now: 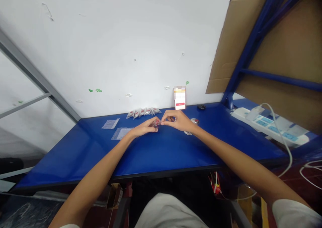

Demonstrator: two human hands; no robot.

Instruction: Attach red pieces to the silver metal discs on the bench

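Over the middle of the blue table, my left hand (146, 127) is closed around a small clear plastic bag (156, 123) with red marks on it. My right hand (176, 119) pinches the bag's right edge between thumb and fingertips. What the bag contains is too small to make out. Behind my hands, several filled plastic bags (143, 112) with red marks lie in a row near the wall. Flat clear bags (122, 133) lie left of my left hand, with another flat bag (110, 124) farther back. Shiny round metal pieces (195, 121) sit by my right wrist, partly hidden by it.
A phone (180, 98) with a lit screen leans against the white wall. Near it lies a black round object (201, 107). A white power strip (270, 125) with a plugged-in charger and cable occupies the right side, beside a blue metal frame (251, 50).
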